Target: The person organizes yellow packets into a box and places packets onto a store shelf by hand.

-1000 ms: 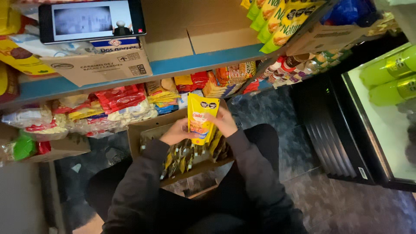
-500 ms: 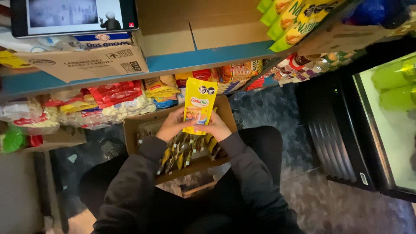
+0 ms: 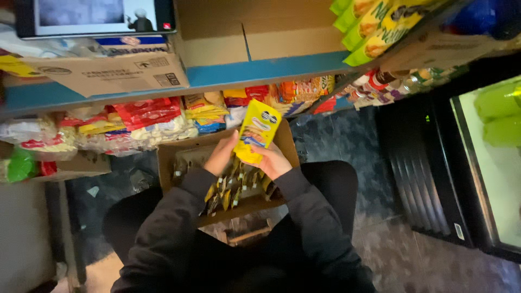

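Flat yellow snack packet [image 3: 257,132], glossy film, rectangular with a crimped top edge, tilted to the right and raised above the far edge of an open cardboard box [image 3: 169,163]. Pinched from both sides at its lower half: left hand [image 3: 221,154] clasped on the packet's left edge, right hand [image 3: 273,161] closed under its lower right corner, both close together with only the packet between them. Below the hands, inside the box, a row of more small packets [image 3: 234,184] standing on end, yellow and dark, shiny. Dark, soft sleeves [image 3: 304,209] running back from the wrists over the box's near edge. Beyond the box's far edge, a low shelf packed with crinkly bags [image 3: 146,116] in red, white and orange. Above that, a blue-edged shelf board [image 3: 271,69] bearing plain brown cartons [image 3: 108,73] and a flat screen [image 3: 95,16] at its left end. At the right, a dark cooler with a glass door [image 3: 488,163].
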